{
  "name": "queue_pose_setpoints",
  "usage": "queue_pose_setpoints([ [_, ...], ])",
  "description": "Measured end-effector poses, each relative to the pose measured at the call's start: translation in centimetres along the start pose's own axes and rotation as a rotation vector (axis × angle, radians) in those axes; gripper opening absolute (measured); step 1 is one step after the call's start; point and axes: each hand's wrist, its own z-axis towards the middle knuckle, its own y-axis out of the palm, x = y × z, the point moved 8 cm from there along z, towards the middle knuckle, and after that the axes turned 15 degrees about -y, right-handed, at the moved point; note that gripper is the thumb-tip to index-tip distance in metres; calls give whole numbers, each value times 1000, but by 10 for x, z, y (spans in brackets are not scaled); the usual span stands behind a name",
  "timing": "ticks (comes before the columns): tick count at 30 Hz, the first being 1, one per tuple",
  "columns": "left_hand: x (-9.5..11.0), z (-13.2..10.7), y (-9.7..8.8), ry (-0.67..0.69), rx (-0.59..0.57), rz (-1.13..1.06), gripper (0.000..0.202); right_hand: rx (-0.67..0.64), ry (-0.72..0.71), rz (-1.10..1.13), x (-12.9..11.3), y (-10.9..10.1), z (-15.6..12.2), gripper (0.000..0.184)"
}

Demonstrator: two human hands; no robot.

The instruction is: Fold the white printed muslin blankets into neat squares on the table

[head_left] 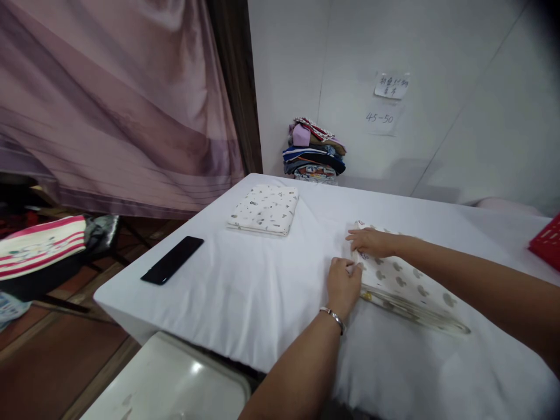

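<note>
Pressing spotted cloth on tabletop: your right hand lies flat on cloth's far-left corner, grip apart; your left hand curls at cloth's left edge, clamp unclear. Cloth looks fully folded; second folded cloth lies left of it, seemingly done.

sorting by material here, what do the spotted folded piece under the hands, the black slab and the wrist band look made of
The spotted folded piece: soft matte fabric, perhaps cotton; it lies in limp layers under the left hand and right hand. The black slab: glossy glass or plastic, smooth dark sheen; probably a phone. The wrist band: silvery metal, judging by its shine.
</note>
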Motion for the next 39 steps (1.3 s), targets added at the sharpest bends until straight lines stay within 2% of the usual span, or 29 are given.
queue_pose_setpoints([
  [3,2,0,3,24,-44,11,30,-2,14,12,0,1,0,32],
  [6,4,-1,7,55,-80,47,25,9,20,17,-3,-1,-1,40],
  [8,5,-2,6,62,-71,49,24,11,14,15,-5,-2,-2,41],
  [13,8,-5,4,100,-40,55,21,21,-20,-10,-12,-3,0,30],
  [17,9,-7,1,67,-20,82,21,31,33,6,-12,5,2,32],
  [20,16,-11,-2,119,-13,65,29,68,22,5,-13,9,2,35],
  [23,19,-14,1,169,-51,57,33,165,46,11,-2,9,-7,48],
  [26,15,-13,4,143,-73,53,31,351,169,22,24,2,-24,52],
  [29,13,-12,6,127,-70,49,30,476,410,1,55,0,-40,48],
  [31,12,-12,6,119,-72,57,30,468,505,-1,66,5,-40,45],
  [39,13,-10,7,99,-100,107,30,399,609,45,77,27,-23,45],
])
